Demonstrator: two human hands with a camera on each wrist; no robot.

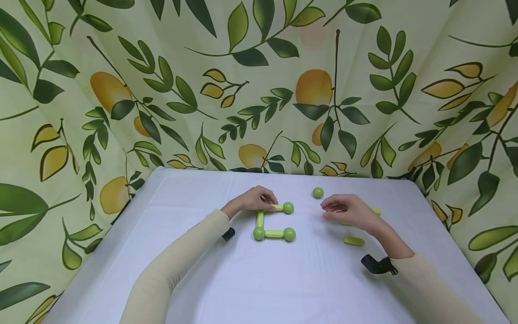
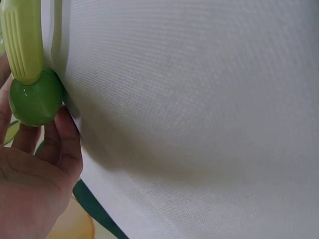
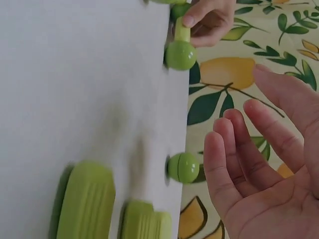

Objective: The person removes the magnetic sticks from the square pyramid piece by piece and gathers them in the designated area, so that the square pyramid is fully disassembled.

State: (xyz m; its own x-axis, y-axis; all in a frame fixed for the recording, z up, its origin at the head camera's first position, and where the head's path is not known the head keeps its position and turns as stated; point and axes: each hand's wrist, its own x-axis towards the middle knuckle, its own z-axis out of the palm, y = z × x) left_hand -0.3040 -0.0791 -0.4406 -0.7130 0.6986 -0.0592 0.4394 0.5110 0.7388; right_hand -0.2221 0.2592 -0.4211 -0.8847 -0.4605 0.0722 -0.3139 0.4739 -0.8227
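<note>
Pale sleeves (image 1: 158,274) cross the table (image 1: 291,288). Left hand (image 1: 256,199) grips the far-left corner of a C-shaped frame (image 1: 260,219)—green balls (image 1: 289,234) joined by sticks (image 1: 274,234)—at mid-table. Right hand (image 1: 353,211) hovers, fingers loosely spread, near loose sticks (image 1: 354,241) on the right; a lone ball (image 1: 318,192) lies near the far edge.

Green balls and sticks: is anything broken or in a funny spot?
Nothing looks broken or spilled. One green ball sits apart from the joined shape, near the right hand, but it's probably just a loose piece, like the loose sticks.
</note>
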